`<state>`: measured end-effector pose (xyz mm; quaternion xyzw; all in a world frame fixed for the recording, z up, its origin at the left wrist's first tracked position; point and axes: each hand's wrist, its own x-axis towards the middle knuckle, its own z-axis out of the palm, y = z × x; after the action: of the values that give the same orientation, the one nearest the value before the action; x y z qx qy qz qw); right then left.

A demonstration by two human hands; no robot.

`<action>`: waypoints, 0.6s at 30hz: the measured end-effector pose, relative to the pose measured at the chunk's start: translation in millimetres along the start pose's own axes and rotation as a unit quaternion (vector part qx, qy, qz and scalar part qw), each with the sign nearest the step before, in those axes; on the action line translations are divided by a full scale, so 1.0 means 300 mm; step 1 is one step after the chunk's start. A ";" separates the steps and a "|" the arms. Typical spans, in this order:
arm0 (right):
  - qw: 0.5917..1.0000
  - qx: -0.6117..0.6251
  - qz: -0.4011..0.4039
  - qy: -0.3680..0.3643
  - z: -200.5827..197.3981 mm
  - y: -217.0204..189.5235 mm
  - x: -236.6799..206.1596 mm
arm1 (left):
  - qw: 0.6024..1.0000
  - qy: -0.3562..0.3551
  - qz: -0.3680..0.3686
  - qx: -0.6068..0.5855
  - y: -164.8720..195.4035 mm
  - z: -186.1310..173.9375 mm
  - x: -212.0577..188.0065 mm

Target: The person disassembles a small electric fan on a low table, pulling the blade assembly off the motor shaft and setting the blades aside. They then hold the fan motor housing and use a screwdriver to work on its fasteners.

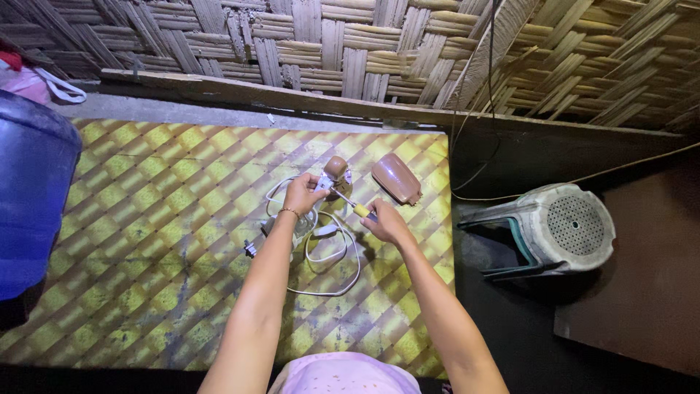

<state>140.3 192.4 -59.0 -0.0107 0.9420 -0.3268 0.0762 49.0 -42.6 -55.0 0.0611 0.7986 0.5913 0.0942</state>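
Both hands work: left hand [301, 194] steadies brown device [336, 169], right hand [386, 223] drives screwdriver [353, 206].

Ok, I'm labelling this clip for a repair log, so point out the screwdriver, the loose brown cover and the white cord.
screwdriver [355, 208]: head view, on its yellow handle by the right hand.
brown cover [396, 177]: head view, middle of its domed top.
white cord [348, 276]: head view, on the loop lying on the mat.

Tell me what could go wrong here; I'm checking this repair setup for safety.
1. The right hand drives a screwdriver toward the left hand, which holds the brown part; a slip could jab the fingers.
2. The white cord loops loosely under both arms and could snag.
3. Dim light makes small parts easy to lose on the patterned mat.
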 end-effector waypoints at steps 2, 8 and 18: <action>0.999 -0.012 -0.038 0.011 -0.007 -0.010 -0.001 | 1.000 0.000 0.000 0.004 0.001 -0.001 -0.002; 0.995 -0.055 0.046 -0.070 -0.022 -0.053 0.005 | 1.000 0.004 -0.003 0.011 0.008 -0.004 -0.008; 0.994 -0.070 0.028 -0.084 0.010 -0.056 0.037 | 1.000 0.001 -0.002 -0.003 0.008 -0.003 -0.006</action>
<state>129.2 176.6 -52.5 -0.0170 0.9526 -0.2562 0.1633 50.5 -43.1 -52.4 0.0584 0.7969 0.5937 0.0952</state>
